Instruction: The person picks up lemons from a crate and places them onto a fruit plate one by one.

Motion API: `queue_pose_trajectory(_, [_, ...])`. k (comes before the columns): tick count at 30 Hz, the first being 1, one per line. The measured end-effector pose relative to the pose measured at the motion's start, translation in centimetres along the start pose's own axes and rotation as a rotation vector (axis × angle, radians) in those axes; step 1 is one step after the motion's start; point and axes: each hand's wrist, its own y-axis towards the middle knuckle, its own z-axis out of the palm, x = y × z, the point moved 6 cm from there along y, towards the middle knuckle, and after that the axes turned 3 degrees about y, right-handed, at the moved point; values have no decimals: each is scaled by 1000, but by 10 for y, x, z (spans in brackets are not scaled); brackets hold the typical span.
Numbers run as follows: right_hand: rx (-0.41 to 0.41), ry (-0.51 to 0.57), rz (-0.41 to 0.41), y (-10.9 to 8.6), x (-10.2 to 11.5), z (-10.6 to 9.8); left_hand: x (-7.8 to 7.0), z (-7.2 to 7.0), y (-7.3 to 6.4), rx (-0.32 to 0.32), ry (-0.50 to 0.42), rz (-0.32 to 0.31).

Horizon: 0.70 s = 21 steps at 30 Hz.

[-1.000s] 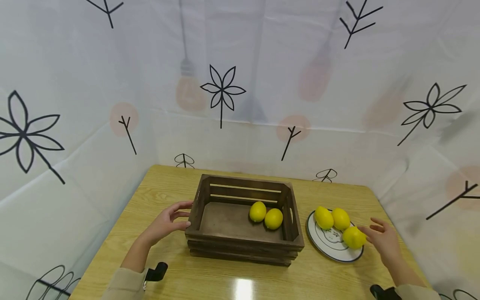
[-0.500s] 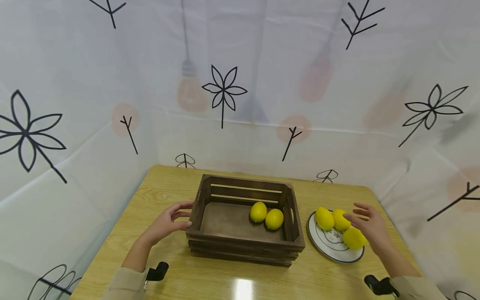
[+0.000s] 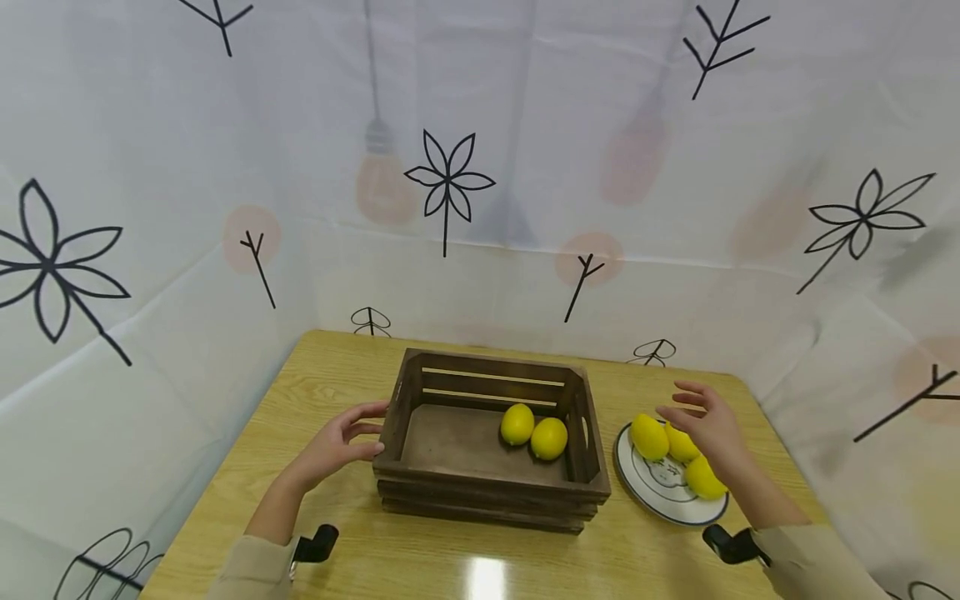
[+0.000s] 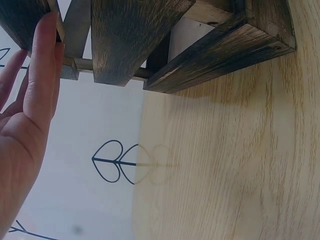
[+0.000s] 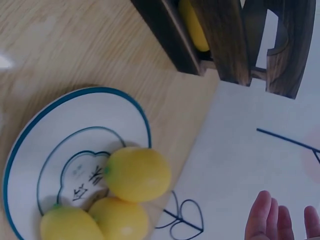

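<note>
A dark wooden slatted crate (image 3: 480,493) stands mid-table, with two lemons (image 3: 517,424) near the right end of its floor. My left hand (image 3: 330,448) touches the crate's left end; in the left wrist view its fingers (image 4: 42,75) lie straight along a slat. To the right, a white plate (image 3: 647,490) with a dark rim bears three lemons (image 5: 138,175). Above the plate's right side hovers my right hand (image 3: 712,433), holding nothing, its fingers loosely bent and partly covering two of the lemons in the head view. The right wrist view catches only its fingertips (image 5: 262,217).
A wood-grain table (image 3: 420,558) carries everything, its far edge meeting a white cloth backdrop (image 3: 510,167) printed with plants and bulbs. The cloth also hangs along both sides. Between crate and plate runs a narrow strip of tabletop.
My right hand has moved up and leftward from beside the plate's right edge to over the plate. The left hand, crate and lemons stay put.
</note>
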Motion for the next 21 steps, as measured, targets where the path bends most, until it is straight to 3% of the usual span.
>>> queue_pose_trajectory(13, [39,1,-28,12,27,16,0,-2,1,-3,0,-5])
queue_pose_trajectory(21, [54,73,-70,20,42,20,0,0,1,8,-14,7])
